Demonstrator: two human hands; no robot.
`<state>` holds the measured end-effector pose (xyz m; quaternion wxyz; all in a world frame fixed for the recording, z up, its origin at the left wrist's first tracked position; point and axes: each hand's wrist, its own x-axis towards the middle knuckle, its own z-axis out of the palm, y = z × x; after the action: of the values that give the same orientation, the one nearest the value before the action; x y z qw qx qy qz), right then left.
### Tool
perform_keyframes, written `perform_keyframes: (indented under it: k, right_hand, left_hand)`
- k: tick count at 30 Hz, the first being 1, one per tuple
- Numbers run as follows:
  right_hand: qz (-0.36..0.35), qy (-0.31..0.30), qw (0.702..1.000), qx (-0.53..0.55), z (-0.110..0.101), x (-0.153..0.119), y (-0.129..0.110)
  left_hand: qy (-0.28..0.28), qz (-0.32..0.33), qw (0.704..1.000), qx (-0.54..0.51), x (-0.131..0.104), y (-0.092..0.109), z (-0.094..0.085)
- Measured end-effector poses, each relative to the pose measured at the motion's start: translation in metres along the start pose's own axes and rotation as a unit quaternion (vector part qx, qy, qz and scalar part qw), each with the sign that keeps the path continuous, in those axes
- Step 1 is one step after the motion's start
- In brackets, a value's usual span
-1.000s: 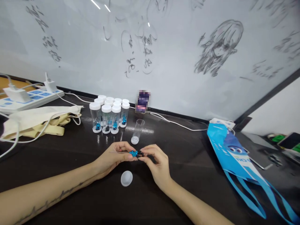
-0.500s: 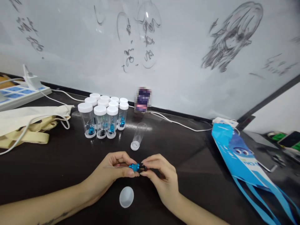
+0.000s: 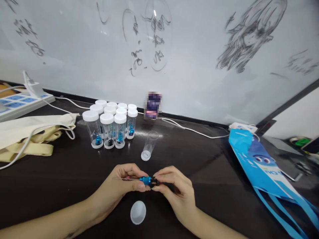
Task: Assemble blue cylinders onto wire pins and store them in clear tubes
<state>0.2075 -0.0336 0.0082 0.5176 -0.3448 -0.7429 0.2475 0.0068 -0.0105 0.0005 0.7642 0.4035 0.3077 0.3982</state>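
Person at a dark, glossy table (image 3: 214, 166), both bare hands raised in front, fingertips nearly meeting.

Left hand (image 3: 116, 186): thumb and fingers pinched narrow on a small blue part (image 3: 145, 180), which lies sideways between the two hands, above the table. A thin pale rod (image 3: 118, 178) runs out from the blue part across the left fingers, with a bit of red (image 3: 127, 178) close by it; how these join is too small to tell.

Right hand (image 3: 183, 196): thumb and fingers drawn together around the black end (image 3: 155, 182) of the same piece; the exact contact is partly hidden by the fingertips.

Below the hands, near the left thumb, a whitish round cup (image 3: 138, 212) rests on the tabletop. Beyond the hands, a clear tube (image 3: 151, 142), its white base (image 3: 146, 155) toward the person.

Left of that, a close cluster of upright tubes (image 3: 107, 131) with white caps (image 3: 91, 116); blue pieces show at the bottom of several, something black in one.

Far left: cream cloth bag (image 3: 50, 121), power strip (image 3: 18, 103) behind it. Far right: blue bag (image 3: 240, 139) with looped straps (image 3: 271, 209). At the back, a blurred-out rectangle (image 3: 153, 105) stands against the whiteboard (image 3: 194, 59), white cable (image 3: 196, 133) running along the board's foot.
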Motion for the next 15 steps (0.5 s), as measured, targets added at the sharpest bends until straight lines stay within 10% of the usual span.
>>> perform_keyframes:
  k: [15]
  right_hand:
    - [-0.007,-0.015,1.0,-0.007,-0.0019,-0.0001,-0.0018]
  left_hand:
    - [0.001,-0.012,1.0,0.012,-0.003,0.0031,0.001]
